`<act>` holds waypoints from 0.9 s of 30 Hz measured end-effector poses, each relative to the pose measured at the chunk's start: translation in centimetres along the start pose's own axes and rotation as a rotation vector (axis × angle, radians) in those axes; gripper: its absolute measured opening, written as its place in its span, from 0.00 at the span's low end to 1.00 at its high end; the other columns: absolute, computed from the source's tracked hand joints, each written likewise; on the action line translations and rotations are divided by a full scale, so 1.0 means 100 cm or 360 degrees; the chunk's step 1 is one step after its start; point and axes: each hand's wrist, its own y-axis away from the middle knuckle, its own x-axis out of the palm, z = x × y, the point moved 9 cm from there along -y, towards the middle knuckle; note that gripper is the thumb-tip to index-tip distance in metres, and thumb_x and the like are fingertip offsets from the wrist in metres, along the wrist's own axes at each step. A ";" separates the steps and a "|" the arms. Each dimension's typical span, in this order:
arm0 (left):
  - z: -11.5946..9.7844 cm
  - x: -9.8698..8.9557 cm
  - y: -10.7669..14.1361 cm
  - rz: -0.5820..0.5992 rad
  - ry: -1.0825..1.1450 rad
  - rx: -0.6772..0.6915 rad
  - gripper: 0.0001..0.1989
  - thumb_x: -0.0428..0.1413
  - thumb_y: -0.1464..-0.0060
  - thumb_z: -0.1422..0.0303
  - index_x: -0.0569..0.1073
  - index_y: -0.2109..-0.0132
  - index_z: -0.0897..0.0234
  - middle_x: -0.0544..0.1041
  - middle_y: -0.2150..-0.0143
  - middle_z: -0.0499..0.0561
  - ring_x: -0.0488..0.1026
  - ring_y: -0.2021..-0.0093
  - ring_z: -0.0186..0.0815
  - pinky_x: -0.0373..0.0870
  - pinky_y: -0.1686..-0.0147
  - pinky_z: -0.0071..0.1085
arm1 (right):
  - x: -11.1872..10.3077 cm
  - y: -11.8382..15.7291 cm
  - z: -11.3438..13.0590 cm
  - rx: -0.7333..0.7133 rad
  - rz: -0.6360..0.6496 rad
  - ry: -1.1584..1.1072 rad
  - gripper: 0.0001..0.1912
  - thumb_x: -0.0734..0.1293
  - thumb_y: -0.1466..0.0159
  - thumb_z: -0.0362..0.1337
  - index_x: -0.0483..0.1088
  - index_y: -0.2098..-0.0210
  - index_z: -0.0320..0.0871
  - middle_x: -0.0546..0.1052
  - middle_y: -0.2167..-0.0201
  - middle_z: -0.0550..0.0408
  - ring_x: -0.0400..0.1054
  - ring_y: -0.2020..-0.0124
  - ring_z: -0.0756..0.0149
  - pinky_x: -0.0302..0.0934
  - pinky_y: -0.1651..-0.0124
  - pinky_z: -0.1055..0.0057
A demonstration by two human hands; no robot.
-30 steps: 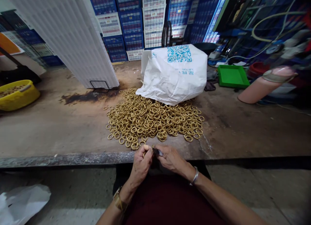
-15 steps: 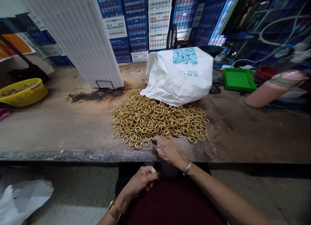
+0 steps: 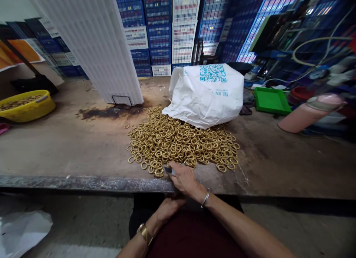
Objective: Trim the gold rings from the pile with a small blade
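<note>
A heap of brass-coloured rings [image 3: 178, 143] lies on the wooden table. At its near edge my right hand [image 3: 185, 179] is closed on a small dark, flat blade [image 3: 168, 170], its fingertips touching the closest rings. A silver bangle circles that wrist. My left hand [image 3: 166, 209] is below the table's front edge, close to my lap. Its fingers are curled and partly hidden, so whatever they hold does not show. Against the back of the heap rests a white woven sack [image 3: 208, 98] with blue print, lying on its side.
A yellow basin [image 3: 30, 111] of rings stands at the left. Behind the heap, a tall white corrugated panel [image 3: 91, 46] leans by a black wire stand [image 3: 121, 102]. A green tray [image 3: 272, 101] and a tilted pink bottle [image 3: 304, 118] are right. Stacked crates [image 3: 158, 35] line the back.
My right hand has shifted left along the heap's near edge with the blade, covering a ring there. My left hand has moved right, its fingers now less visible. The view has tilted slightly up.
</note>
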 end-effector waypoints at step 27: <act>-0.071 -0.021 0.015 -0.0533 0.0014 0.0325 0.13 0.51 0.49 0.58 0.65 0.69 0.66 0.68 0.78 0.44 0.63 0.83 0.24 0.59 0.83 0.20 | -0.003 0.028 -0.044 0.0391 -0.0065 -0.1404 0.09 0.59 0.46 0.40 0.62 0.77 0.41 0.59 0.85 0.64 0.50 0.81 0.76 0.47 0.78 0.78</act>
